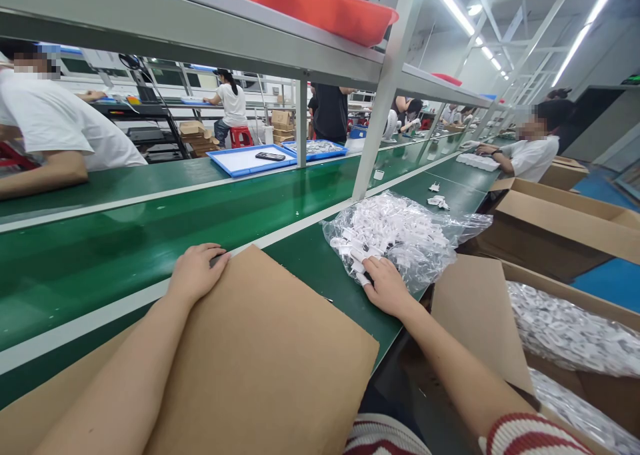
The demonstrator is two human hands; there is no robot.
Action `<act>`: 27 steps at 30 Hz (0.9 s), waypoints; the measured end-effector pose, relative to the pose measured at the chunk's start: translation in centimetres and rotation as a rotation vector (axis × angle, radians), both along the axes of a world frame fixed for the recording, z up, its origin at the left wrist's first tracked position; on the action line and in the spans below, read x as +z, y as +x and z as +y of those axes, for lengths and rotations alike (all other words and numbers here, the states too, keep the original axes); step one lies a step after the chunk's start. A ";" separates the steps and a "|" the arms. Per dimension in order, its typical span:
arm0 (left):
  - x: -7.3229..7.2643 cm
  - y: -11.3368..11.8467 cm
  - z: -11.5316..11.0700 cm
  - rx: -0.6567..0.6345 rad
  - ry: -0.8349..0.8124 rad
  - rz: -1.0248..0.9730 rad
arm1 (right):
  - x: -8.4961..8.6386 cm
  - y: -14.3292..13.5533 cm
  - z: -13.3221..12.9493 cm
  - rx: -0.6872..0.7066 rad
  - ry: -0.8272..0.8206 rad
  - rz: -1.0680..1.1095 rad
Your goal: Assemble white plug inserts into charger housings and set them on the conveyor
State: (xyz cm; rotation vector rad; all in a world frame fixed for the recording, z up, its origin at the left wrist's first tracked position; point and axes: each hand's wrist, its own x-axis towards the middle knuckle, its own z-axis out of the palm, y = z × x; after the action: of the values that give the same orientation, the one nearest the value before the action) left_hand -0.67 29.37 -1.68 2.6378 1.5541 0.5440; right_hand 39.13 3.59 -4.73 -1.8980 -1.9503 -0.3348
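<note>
My left hand [197, 273] is closed over the far left corner of a brown cardboard flap [265, 348], and the flap hides part of its fingers. Something small and dark shows beside its fingertips, too little to name. My right hand [386, 286] reaches to the near edge of a clear plastic bag [425, 261] on the green bench. White covers sit on its fingertips. Its fingers are apart and touch small white plastic parts [383, 221] heaped in the open bag. I see no part clearly gripped in it.
A green conveyor belt [200, 215] runs past the bench. A metal post [383, 101] stands behind the bag, under a shelf with a red tray [310, 8]. Loose white plugs [439, 202] lie farther along. At right, an open carton [475, 315] holds bagged parts. Other people sit nearby.
</note>
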 end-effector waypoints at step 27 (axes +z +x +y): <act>0.0 0.1 0.0 0.008 -0.004 0.016 | 0.0 0.0 -0.1 -0.010 -0.044 0.069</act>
State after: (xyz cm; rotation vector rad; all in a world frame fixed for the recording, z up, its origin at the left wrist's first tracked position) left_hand -0.59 29.37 -1.69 2.6405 1.5693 0.5214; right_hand 39.12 3.47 -4.74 -1.9210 -1.9188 -0.2283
